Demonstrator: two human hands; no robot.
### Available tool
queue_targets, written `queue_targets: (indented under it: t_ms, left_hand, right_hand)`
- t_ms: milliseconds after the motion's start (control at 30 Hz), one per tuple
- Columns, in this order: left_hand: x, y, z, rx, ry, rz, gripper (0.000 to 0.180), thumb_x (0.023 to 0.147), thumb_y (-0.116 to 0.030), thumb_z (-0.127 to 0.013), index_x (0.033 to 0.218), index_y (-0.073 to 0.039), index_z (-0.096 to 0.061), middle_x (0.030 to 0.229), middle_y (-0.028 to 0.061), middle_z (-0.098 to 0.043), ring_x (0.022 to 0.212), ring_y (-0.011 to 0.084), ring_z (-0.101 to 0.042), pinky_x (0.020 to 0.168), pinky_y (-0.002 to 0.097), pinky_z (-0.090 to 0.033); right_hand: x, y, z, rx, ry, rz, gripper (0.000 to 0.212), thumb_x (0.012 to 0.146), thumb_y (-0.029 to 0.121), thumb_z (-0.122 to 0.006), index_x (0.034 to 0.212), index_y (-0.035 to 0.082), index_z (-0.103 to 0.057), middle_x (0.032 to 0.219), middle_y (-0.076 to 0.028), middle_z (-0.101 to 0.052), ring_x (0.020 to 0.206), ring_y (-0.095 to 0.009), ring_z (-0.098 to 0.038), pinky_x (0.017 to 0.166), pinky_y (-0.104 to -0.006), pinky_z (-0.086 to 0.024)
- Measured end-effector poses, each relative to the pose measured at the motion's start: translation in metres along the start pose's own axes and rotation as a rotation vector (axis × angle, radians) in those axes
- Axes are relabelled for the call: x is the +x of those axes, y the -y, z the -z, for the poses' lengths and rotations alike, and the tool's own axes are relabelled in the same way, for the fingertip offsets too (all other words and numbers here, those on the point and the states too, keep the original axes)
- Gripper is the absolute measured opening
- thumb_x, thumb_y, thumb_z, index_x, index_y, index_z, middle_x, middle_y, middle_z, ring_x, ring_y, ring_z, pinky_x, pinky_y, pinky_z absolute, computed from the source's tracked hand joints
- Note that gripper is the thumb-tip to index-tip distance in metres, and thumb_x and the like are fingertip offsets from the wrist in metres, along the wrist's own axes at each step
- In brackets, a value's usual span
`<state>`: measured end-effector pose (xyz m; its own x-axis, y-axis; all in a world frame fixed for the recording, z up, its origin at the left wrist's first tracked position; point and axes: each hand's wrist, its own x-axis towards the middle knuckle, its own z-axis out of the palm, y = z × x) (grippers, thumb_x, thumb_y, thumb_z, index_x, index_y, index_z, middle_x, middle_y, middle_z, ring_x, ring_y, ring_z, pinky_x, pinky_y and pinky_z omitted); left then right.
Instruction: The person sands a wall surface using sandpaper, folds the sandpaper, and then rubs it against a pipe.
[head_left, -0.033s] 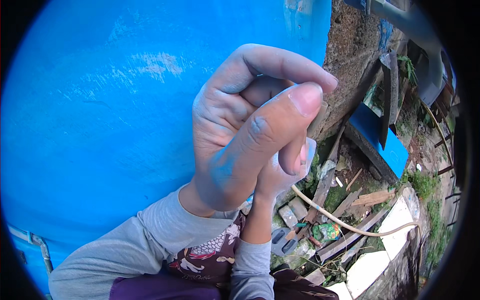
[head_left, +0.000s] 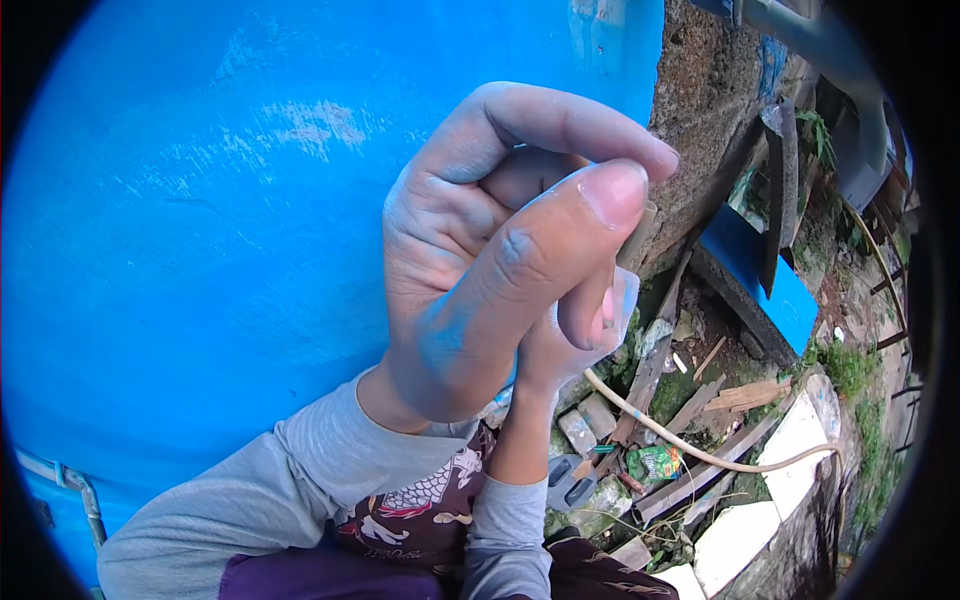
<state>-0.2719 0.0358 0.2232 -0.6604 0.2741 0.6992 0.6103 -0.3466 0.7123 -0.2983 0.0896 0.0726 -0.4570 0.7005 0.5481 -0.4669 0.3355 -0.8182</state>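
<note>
Blue scuffed wall [head_left: 200, 250] is seen behind and left of the left grip [head_left: 480, 280], with a blue-topped slab [head_left: 765, 280] to its right. The left grip is curled, thumb close to index fingertip; whether anything is grasped cannot be told. Behind it, the right grip [head_left: 550, 355] is mostly hidden, its state unclear. Below right, a green packet [head_left: 655, 462] is seen.

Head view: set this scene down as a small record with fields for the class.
Left hand: in front, curled, blue-marked; whether it grips anything is unclear
Right hand: behind, partly hidden; grip unclear
Sleeves: grey
Left side: large blue surface, pale scuffs
Right side: pale hose, white slabs, blue panel
</note>
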Motion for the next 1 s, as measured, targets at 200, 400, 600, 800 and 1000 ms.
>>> queue_targets:
  t_ms: [200,400,600,800,1000]
  left_hand:
    - [-0.001,0.001,-0.001,0.023,0.004,-0.002,0.027,0.097,-0.012,-0.038,0.114,0.002,-0.054,0.047,-0.0042,-0.047,0.050,0.0107,-0.052,0.070,0.0274,-0.040]
    - [0.001,0.000,0.001,0.026,0.019,-0.004,0.027,0.098,-0.013,-0.037,0.115,0.001,-0.054,0.047,-0.0045,-0.045,0.051,0.0107,-0.051,0.072,0.0280,-0.039]
    - [0.000,0.005,0.008,-0.031,0.031,-0.053,0.031,0.100,-0.014,-0.033,0.118,0.000,-0.054,0.051,-0.0052,-0.044,0.054,0.0105,-0.050,0.077,0.0296,-0.039]
    - [-0.001,0.007,0.010,-0.095,0.045,-0.104,0.034,0.102,-0.015,-0.029,0.120,-0.001,-0.054,0.052,-0.0054,-0.044,0.056,0.0106,-0.049,0.082,0.0318,-0.038]
    - [-0.001,0.004,0.008,-0.100,0.020,-0.087,0.034,0.102,-0.016,-0.029,0.121,-0.002,-0.054,0.053,-0.0056,-0.044,0.056,0.0107,-0.048,0.083,0.0325,-0.038]
  right_hand:
    - [-0.002,-0.007,0.000,-0.035,0.010,0.052,0.013,0.084,0.011,-0.073,0.096,0.009,-0.068,0.084,-0.005,-0.064,0.076,-0.021,-0.057,0.070,-0.0356,-0.038]
    - [0.012,-0.003,0.001,-0.083,0.002,0.112,0.012,0.084,0.014,-0.073,0.096,0.011,-0.069,0.082,-0.003,-0.064,0.074,-0.020,-0.057,0.070,-0.0337,-0.037]
    - [-0.004,0.007,0.005,-0.116,-0.006,0.033,0.013,0.082,0.014,-0.074,0.095,0.013,-0.069,0.078,-0.001,-0.062,0.071,-0.018,-0.057,0.066,-0.0330,-0.035]
    - [0.009,0.004,0.004,-0.154,-0.029,0.117,0.014,0.082,0.015,-0.075,0.094,0.014,-0.069,0.081,0.001,-0.063,0.071,-0.016,-0.057,0.066,-0.0325,-0.034]
    - [0.011,0.002,0.002,-0.135,-0.042,0.071,0.014,0.082,0.016,-0.076,0.094,0.014,-0.070,0.080,0.001,-0.064,0.071,-0.015,-0.058,0.064,-0.0313,-0.034]
